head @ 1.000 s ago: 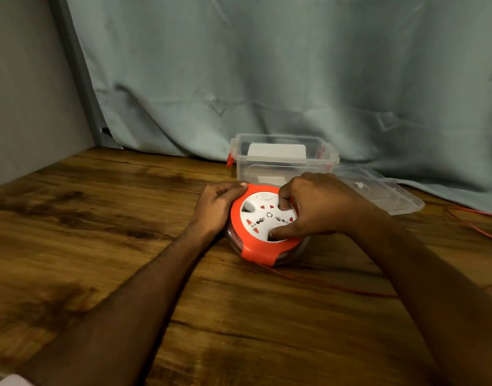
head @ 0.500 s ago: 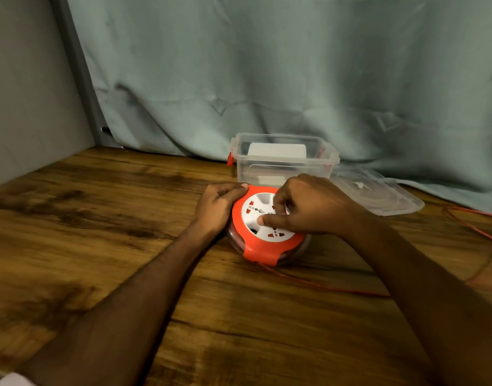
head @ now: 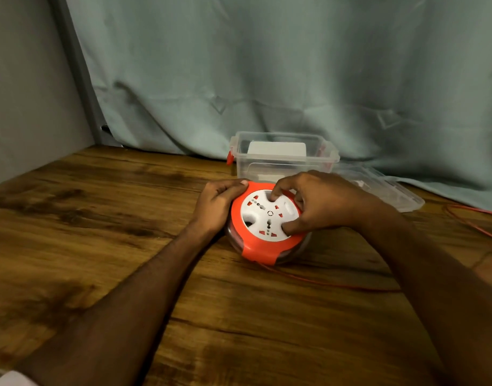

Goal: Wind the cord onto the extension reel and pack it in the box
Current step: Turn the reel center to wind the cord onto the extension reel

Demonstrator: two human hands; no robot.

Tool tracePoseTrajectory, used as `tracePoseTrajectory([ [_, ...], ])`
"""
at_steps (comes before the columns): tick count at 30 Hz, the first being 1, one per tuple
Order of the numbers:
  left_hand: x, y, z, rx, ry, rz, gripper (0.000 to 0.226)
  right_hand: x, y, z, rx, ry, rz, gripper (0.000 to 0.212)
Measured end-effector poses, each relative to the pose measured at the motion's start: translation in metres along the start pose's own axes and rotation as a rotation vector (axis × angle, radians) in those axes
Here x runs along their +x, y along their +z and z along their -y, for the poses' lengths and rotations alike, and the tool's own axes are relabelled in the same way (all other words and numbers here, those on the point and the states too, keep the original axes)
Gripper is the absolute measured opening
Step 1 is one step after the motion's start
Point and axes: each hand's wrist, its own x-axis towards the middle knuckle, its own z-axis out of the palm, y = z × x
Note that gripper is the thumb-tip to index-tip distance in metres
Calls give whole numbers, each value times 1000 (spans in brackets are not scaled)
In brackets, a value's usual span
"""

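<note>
Reel winding, cord partly out

The right hand point(head: 323, 204) is curled onto the white dial, fingertips in its recesses; the left hand point(head: 215, 207) grips the orange rim of the extension reel point(head: 267, 227). The reel lies flat on the desk point(head: 114, 218), axis vertical, before the box point(head: 284, 157). The rim should be held steady while the dial is turned evenly, the cord point(head: 337, 284) feeding in from the right.

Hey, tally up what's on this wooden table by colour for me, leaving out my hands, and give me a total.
Orange and white: 1, the extension reel
Orange: 1, the cord trailing from the reel
Clear plastic: 2, the box with orange latches and its lid lying beside it
White: 1, an object inside the box, too unclear to identify
Total: 5
</note>
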Motion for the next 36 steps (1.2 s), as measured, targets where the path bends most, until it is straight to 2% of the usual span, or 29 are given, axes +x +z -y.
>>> tracePoseTrajectory([
  [6, 2, -1, 3, 23, -12, -15, 33, -1, 5, 10, -116, 0, -94, 58],
  [14, 5, -2, 6, 42, 18, 1, 38, 3, 13, 26, -88, 10, -97, 67],
  [19, 4, -1, 5, 1, 22, 17, 27, 5, 14, 20, -64, 27, -132, 70],
  [22, 3, -1, 3, -13, 16, 14, 28, 2, 5, 15, 3, 0, -158, 51],
  [24, 2, -1, 2, -19, 16, 14, 29, 0, -4, 14, 74, -33, -96, 35],
  [28, 1, 0, 0, -48, 16, 7, 27, -1, -7, 9, 97, -54, 17, 62],
  [31, -1, 1, -2, -20, 28, 5, 24, -2, -7, 6, 91, -46, 25, 65],
  [36, 0, 1, 0, -8, 25, -12, 22, -3, -4, 5, -59, -11, -33, 65],
])
